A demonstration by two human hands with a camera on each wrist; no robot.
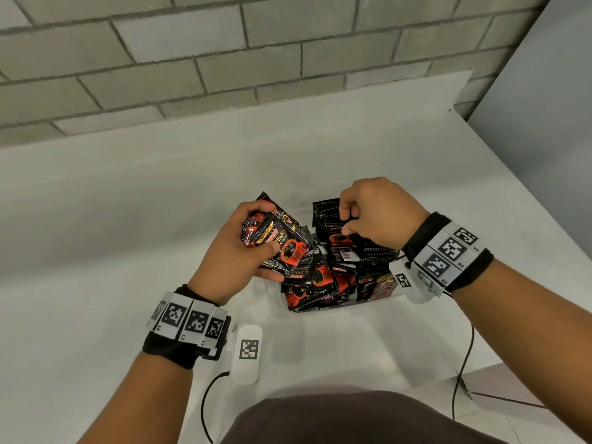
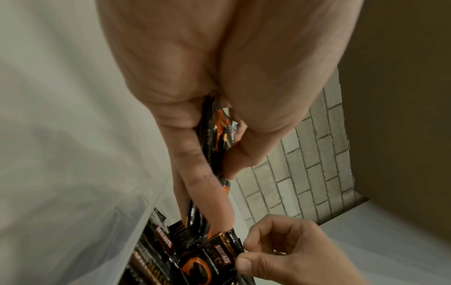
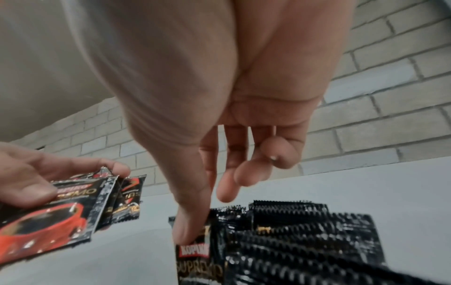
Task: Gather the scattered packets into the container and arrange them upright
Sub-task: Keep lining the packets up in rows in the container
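From the head view, the container (image 1: 378, 301) is showing only a pale near wall, the rest lying buried under black-and-red packets (image 1: 323, 280), so its outline is hard to trace. The left hand (image 1: 235, 251) is hovering just left of it, thumb and curled fingers gripping a fanned bunch of packets (image 1: 282, 243). The right hand (image 1: 374, 213) is sitting over the far right part, where the upright row (image 1: 330, 213) is standing on edge; its thumb and forefinger are closing on a packet top while the other fingers are curling in (which packet exactly is hidden under the knuckles).

In the left wrist view, the palm is filling most of the frame and the picture is blurring. The bunch is appearing edge-on between thumb and fingers. Below, the right hand is pinching the serrated edge of one packet (image 2: 214, 256), with the heap lying beside it.

In the right wrist view, the thumb (image 3: 187, 223) is pressing onto that packet's top edge, the forefinger sitting hidden behind it. The remaining fingers are hanging loosely bent. The row's crimped edges are blurring at lower right, and the left hand's bunch is hanging apart at left.
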